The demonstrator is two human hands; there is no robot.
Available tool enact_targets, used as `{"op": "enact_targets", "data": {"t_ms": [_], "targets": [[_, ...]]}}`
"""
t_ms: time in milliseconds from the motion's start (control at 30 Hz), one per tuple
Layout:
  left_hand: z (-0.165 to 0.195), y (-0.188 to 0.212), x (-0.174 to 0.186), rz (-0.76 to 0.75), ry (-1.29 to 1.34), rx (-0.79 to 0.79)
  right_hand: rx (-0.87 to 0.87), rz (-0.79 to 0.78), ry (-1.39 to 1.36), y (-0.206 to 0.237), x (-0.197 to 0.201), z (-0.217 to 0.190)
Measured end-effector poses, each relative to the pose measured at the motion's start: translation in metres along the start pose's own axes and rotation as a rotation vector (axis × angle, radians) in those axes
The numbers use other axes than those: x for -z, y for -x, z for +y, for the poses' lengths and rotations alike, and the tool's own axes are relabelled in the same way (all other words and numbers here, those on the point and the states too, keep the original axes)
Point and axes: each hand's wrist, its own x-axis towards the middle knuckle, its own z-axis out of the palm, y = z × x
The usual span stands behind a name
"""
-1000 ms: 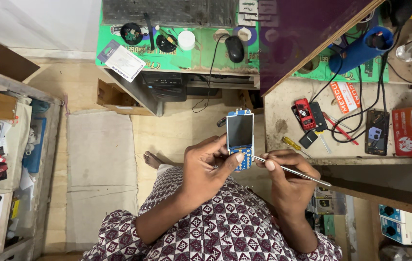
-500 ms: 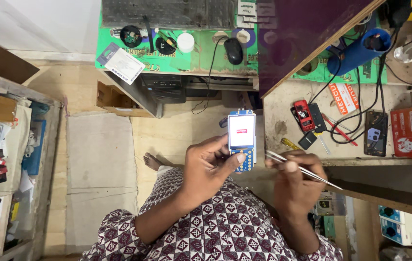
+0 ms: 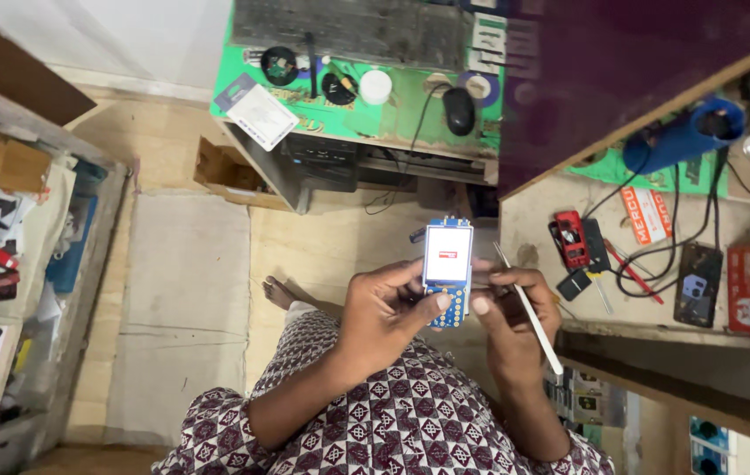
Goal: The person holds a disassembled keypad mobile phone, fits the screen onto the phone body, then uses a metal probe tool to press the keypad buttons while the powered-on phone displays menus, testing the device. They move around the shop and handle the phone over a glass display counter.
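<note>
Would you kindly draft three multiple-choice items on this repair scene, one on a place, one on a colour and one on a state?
1. Where is the computer mouse?
A. On the green mat
B. On the floor
C. On the person's lap

2. What colour is the circuit board of the small phone?
A. Red
B. Blue
C. Black

3. What is the state of the phone's screen?
A. Dark
B. Covered by a cloth
C. Lit white

Answers:
1 A: the mouse sits on the green mat at the desk's edge.
2 B: blue board shows below the screen, between the left hand and the right hand.
3 C: the screen glows white; the right hand also holds a thin metal tool.
</note>
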Motion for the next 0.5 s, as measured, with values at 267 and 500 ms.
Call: {"op": "enact_targets", "data": {"t_ms": [267, 500], "targets": [[0.007, 0.006, 0.038, 0.161, -0.039, 0.011, -0.056, -0.132, 0.021, -0.019, -0.041, 0.024], [0.018, 0.011, 0.097, 0.261, -0.006, 0.022, -0.074, -0.238, 0.054, -0.040, -0.103, 0.043]]}}
